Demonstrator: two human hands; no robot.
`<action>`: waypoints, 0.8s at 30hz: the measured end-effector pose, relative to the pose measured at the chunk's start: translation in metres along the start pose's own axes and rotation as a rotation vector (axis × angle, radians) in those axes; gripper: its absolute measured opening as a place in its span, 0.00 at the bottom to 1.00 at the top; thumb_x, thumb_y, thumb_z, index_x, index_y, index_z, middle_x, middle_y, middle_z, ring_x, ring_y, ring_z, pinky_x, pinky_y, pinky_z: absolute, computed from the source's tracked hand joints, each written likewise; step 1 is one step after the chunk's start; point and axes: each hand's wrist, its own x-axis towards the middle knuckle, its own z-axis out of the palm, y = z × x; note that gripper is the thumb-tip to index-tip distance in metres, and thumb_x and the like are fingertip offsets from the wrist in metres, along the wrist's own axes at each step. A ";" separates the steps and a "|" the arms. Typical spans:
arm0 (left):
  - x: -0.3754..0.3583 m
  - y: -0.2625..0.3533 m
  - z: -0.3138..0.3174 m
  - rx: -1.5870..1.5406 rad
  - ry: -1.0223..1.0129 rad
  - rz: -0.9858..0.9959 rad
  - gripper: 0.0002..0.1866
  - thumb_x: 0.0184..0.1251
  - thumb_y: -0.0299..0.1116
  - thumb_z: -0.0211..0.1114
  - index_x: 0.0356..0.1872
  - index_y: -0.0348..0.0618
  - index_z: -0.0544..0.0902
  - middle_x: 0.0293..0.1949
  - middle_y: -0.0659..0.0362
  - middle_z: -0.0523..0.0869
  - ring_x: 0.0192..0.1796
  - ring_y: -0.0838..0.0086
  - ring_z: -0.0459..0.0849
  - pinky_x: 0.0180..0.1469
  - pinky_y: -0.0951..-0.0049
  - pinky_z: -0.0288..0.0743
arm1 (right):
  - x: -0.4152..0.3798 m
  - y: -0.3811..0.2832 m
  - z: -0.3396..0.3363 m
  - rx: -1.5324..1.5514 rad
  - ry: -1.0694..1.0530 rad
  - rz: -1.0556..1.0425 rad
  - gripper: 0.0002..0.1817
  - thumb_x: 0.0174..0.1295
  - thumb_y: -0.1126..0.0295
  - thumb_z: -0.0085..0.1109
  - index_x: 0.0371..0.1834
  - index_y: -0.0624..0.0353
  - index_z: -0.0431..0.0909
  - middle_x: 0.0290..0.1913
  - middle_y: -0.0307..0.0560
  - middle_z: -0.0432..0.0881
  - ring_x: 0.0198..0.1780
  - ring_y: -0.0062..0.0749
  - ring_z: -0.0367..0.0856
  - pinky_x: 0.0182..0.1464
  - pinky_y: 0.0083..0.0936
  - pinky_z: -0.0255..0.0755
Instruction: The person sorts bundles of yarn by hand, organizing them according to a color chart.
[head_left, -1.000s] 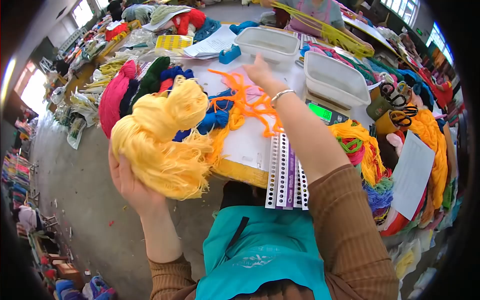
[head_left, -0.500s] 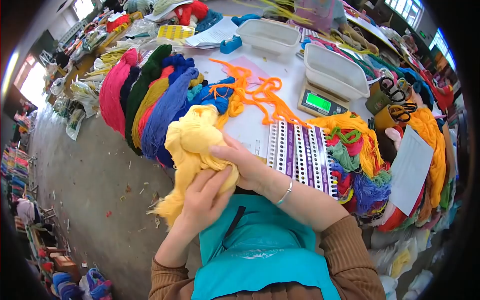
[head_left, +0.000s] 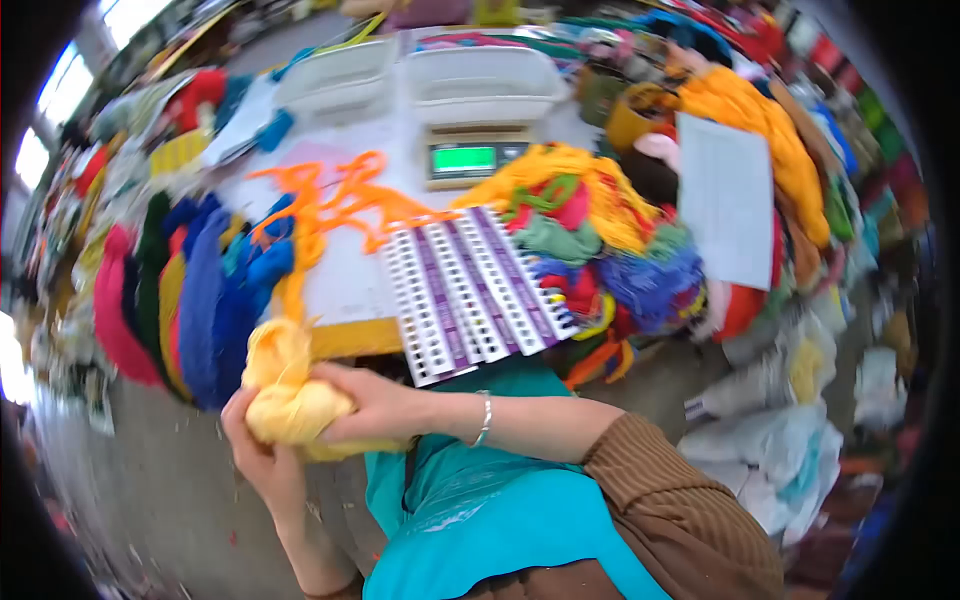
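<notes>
A pale yellow yarn skein (head_left: 290, 395), twisted and bunched, is gripped between both of my hands in front of the table edge. My left hand (head_left: 262, 455) wraps its left side and underside. My right hand (head_left: 365, 405), below a silver bracelet, closes on its right side, with some yarn trailing beneath. Just beyond the skein, several skeins hang over the table edge, among them a blue one (head_left: 205, 300) and a pink one (head_left: 122, 310). Orange yarn (head_left: 340, 200) lies loosely on the white tabletop. The view is blurred by motion.
Purple-and-white punched cards (head_left: 475, 290) lie at the table's front edge. Behind them stand a scale with a lit green display (head_left: 463, 159) and two clear plastic trays (head_left: 485, 85). Tangled multicoloured yarn (head_left: 600, 235) and a paper sheet (head_left: 727, 200) are at right.
My view has swung to the right, so the table appears shifted left. The yellow skein is bunched more tightly, and my left hand has moved round to its left side.
</notes>
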 end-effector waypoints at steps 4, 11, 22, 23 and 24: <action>-0.005 -0.009 -0.007 -0.014 0.092 -0.101 0.15 0.64 0.23 0.59 0.52 0.34 0.76 0.49 0.55 0.78 0.56 0.69 0.75 0.61 0.69 0.69 | -0.021 -0.018 0.000 -0.647 0.248 -0.084 0.31 0.54 0.61 0.68 0.62 0.58 0.70 0.51 0.54 0.80 0.54 0.48 0.80 0.54 0.37 0.75; -0.016 0.012 0.006 0.278 -0.036 0.010 0.18 0.53 0.18 0.52 0.48 0.33 0.77 0.44 0.53 0.77 0.50 0.63 0.77 0.60 0.67 0.69 | -0.014 -0.001 0.021 -0.937 0.327 -0.668 0.24 0.49 0.71 0.61 0.53 0.59 0.74 0.44 0.49 0.79 0.45 0.42 0.80 0.44 0.34 0.77; -0.024 -0.001 -0.007 0.043 -0.231 -0.292 0.05 0.66 0.27 0.51 0.39 0.38 0.74 0.37 0.59 0.76 0.42 0.75 0.74 0.45 0.75 0.71 | -0.022 0.022 0.028 -1.067 0.364 -0.702 0.10 0.46 0.68 0.60 0.28 0.60 0.73 0.28 0.46 0.77 0.33 0.40 0.80 0.29 0.32 0.74; -0.022 -0.027 -0.031 -0.049 -0.336 -0.386 0.14 0.69 0.32 0.51 0.52 0.39 0.75 0.49 0.54 0.79 0.52 0.72 0.76 0.56 0.71 0.71 | -0.021 0.020 0.030 -1.008 0.387 -0.752 0.10 0.46 0.68 0.60 0.28 0.60 0.73 0.28 0.46 0.77 0.33 0.40 0.80 0.29 0.32 0.74; -0.018 -0.040 -0.045 -0.049 -0.342 -0.382 0.14 0.69 0.32 0.51 0.52 0.39 0.75 0.49 0.54 0.79 0.52 0.72 0.76 0.56 0.71 0.71 | -0.024 0.009 0.031 -0.960 0.358 -0.754 0.11 0.47 0.68 0.61 0.31 0.60 0.73 0.29 0.46 0.77 0.34 0.40 0.80 0.31 0.34 0.74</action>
